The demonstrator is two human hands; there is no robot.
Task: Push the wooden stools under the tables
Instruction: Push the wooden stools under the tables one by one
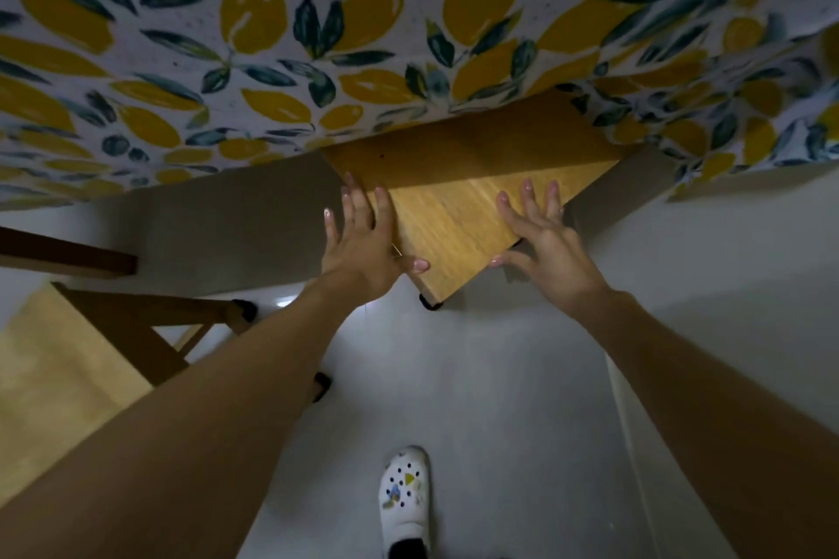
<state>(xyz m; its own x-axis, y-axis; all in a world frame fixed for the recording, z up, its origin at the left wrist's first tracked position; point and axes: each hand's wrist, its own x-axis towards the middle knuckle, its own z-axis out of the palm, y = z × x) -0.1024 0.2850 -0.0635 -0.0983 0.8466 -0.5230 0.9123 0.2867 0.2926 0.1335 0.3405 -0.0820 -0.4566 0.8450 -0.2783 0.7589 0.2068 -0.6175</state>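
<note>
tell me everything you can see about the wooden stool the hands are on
The wooden stool has a flat, square-cornered seat of light, honey-coloured wood with visible grain. It sits corner-first toward the person, its far half already in shadow under the lemon-print tablecloth. One leg end with a dark foot cap shows below the near corner, on the grey floor. The left hand and right hand lie open and flat along its two near edges.

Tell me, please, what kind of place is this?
Probably a dining area in a home or small café: a table under a lemon-print tablecloth, wooden stools pushed beneath it, and a smooth grey floor.
</note>
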